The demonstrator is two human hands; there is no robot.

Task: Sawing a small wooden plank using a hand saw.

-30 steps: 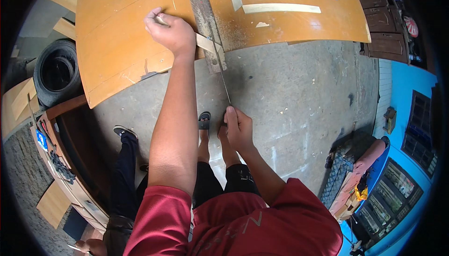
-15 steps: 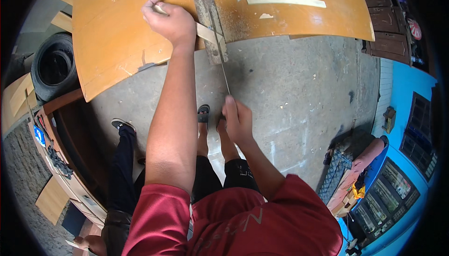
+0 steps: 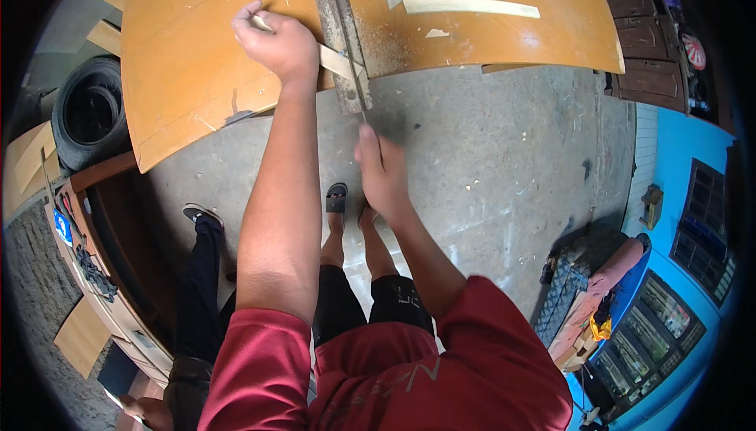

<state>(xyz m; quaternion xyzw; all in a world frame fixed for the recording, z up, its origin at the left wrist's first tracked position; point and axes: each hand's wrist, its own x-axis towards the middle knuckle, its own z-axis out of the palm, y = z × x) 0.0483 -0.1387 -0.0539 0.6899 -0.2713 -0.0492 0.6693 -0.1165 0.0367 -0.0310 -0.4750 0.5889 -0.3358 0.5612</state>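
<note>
A pale wooden strip [image 3: 335,59] lies obliquely across a weathered plank [image 3: 327,18] near the front edge of the orange table [image 3: 197,61]. Held from one side only, the wooden strip could twist or slide if pressure is uneven, making the thin, apparently saw-like blade [image 3: 362,110] bind or wander; its teeth, if any, are indiscernible. The left arm reaches forward almost straight, its left hand [image 3: 277,44] curled around the strip; the right hand [image 3: 383,167], blurred, closes on the blade's near end, elbow bent.
</note>
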